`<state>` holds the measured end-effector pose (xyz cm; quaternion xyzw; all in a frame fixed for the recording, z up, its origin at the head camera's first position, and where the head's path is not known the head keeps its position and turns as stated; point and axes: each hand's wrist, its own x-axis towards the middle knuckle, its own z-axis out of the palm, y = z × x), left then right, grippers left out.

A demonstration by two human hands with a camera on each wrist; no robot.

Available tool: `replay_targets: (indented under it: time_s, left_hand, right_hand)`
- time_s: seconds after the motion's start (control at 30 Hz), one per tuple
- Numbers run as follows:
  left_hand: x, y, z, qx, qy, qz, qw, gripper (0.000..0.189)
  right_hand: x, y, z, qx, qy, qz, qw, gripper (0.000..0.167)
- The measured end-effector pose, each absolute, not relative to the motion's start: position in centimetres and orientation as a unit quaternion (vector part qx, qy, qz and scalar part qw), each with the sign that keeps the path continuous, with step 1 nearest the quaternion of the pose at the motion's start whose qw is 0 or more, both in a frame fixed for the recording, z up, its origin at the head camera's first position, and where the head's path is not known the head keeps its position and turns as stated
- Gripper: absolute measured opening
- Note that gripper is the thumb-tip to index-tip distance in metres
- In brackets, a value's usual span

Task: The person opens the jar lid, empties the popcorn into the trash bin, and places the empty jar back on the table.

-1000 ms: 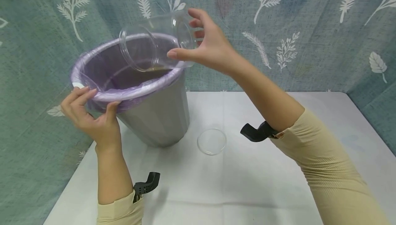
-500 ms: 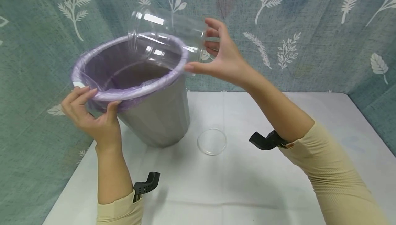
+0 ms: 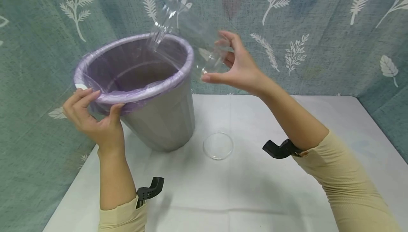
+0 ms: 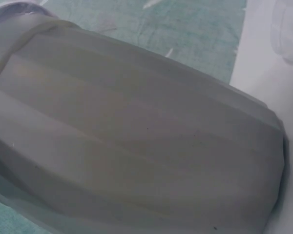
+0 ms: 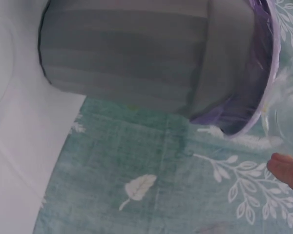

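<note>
My left hand point(image 3: 97, 124) holds the near-left rim of a grey trash bin point(image 3: 164, 118), thumb outside below the rim and fingers over its edge. A purple bag liner point(image 3: 149, 92) is folded over that rim. With my right hand point(image 3: 243, 65) I grip a clear plastic jar point(image 3: 191, 35) round its base end. The jar is tilted, its ringed mouth pointing up and left over the bin's far-right rim. Nothing shows inside it. In the right wrist view part of the jar point(image 5: 285, 114) and my thumb point(image 5: 288, 170) appear at the right edge.
A clear round lid point(image 3: 218, 146) lies on the white table point(image 3: 255, 182), right of the bin. Behind the table hangs a green cloth point(image 3: 325, 40) with white leaf prints. Black camera mounts point(image 3: 151, 189) sit on both forearms.
My right hand has moved right and slightly down with the jar. The jar's mouth has swung upward and away from over the bin's middle. My left hand stays on the rim.
</note>
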<state>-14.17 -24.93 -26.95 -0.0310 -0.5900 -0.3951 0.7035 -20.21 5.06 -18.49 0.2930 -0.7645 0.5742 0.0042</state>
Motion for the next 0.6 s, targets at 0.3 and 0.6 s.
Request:
replay_targets:
  time_s: [0.3,0.6]
  left_hand:
    - [-14.1,-25.0,-26.8,-0.029,-0.595,-0.389,0.703,0.083]
    - [-14.1,-25.1,-26.9,-0.028,-0.598,-0.388,0.701,0.083]
  right_hand:
    - [-20.1,5.8,-19.4,0.286,-0.826,0.485,0.007,0.112]
    - [-20.2,6.3,-21.0,0.266,-0.837,0.478,-0.015,0.110]
